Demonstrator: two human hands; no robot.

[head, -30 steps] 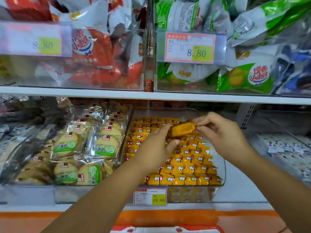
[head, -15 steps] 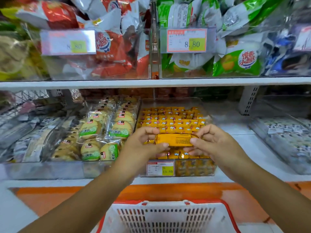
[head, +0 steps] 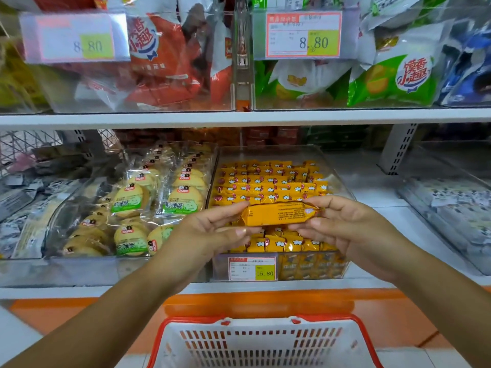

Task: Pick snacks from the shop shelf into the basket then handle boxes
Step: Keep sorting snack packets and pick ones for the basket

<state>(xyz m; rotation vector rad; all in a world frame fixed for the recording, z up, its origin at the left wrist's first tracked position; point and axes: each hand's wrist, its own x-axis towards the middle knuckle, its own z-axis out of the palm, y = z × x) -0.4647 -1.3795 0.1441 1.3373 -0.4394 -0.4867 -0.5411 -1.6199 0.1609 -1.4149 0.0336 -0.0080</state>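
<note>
While both hands meet at mid-frame, the left hand (head: pixel 212 229) pinches one end of an orange snack packet (head: pixel 276 214) and the right hand (head: pixel 342 224) pinches the other. It's held level in front of the clear bin of yellow snacks (head: pixel 268 188), above the red-rimmed white basket (head: pixel 261 341) at bottom centre.

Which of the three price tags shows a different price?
The low tag on the yellow-snack bin: it reads 15.80, while both upper tags read 8.80.

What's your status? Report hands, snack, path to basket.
Left hand and right hand each pinch one end of the long orange foil-wrapped snack bar, held level. White plastic basket with red rim below. Nothing visible between.
</note>
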